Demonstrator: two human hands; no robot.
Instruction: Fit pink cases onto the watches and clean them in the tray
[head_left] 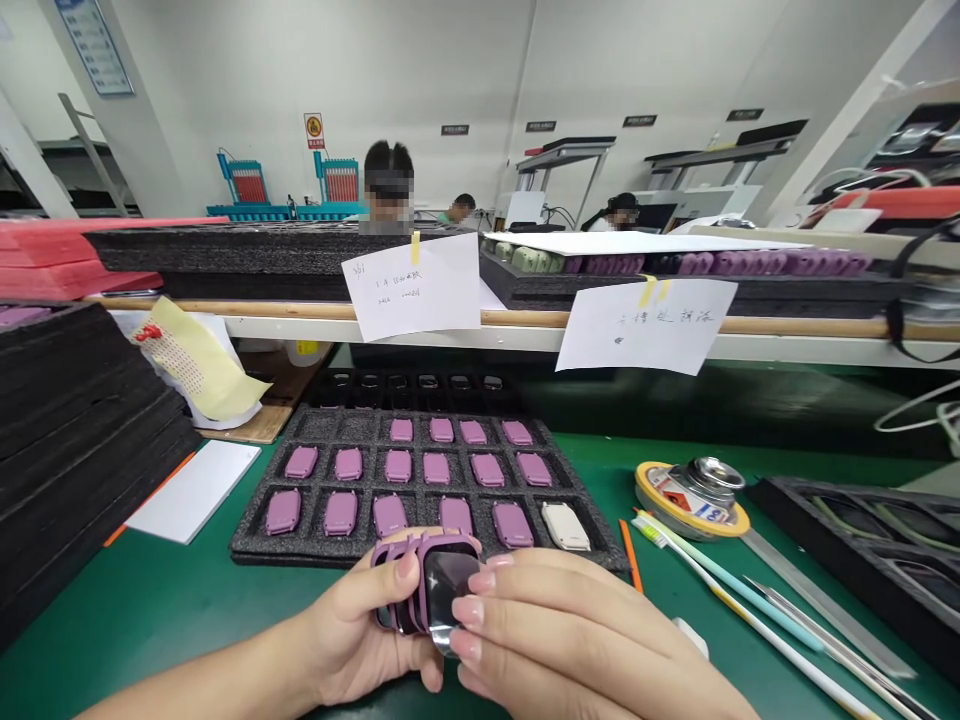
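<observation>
My left hand (345,625) is closed around a short stack of purple watch cases (422,585), held upright on edge over the near side of the foam tray. Across the front case lies a dark glossy screen piece (444,578), its lower end clear and shiny. Fingers of my right hand (577,630) are pressed together against this piece's right side; the right thumb is hidden. Behind my hands, the black foam tray (259,548) carries rows of purple watch cases (340,512) and one white case (566,526) in the front right pocket.
Tape rolls (697,500), a toothbrush (735,590) and a steel ruler (832,610) lie at right, beside another foam tray (862,540). Stacked black foam (82,450) stands at left. A shelf (525,340) with handwritten papers crosses behind; people sit beyond it.
</observation>
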